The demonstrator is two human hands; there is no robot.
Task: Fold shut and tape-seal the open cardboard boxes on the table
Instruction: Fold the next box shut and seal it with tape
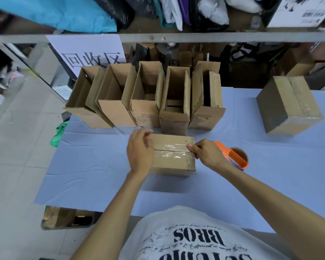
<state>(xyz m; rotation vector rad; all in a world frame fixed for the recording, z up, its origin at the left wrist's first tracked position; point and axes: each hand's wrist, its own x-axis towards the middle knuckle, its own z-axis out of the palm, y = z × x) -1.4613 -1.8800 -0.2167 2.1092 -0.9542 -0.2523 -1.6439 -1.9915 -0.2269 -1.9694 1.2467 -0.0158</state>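
Note:
A small cardboard box (174,162) with its flaps folded shut lies in the middle of the table, and a strip of clear tape (172,149) runs along its top seam. My left hand (140,150) lies over the box's left end, fingers curved over the edge. At the box's right end, my right hand (207,152) grips an orange tape dispenser (235,156), its thumb at the end of the tape strip. Behind the box stands a row of several open cardboard boxes (146,96) with flaps upright.
A taped-shut box (289,104) sits at the table's right rear. The table has a light blue cover (94,166). A green bag (59,133) hangs off the left edge. A metal shelf rail (195,37) and a white sign (88,51) stand behind the boxes.

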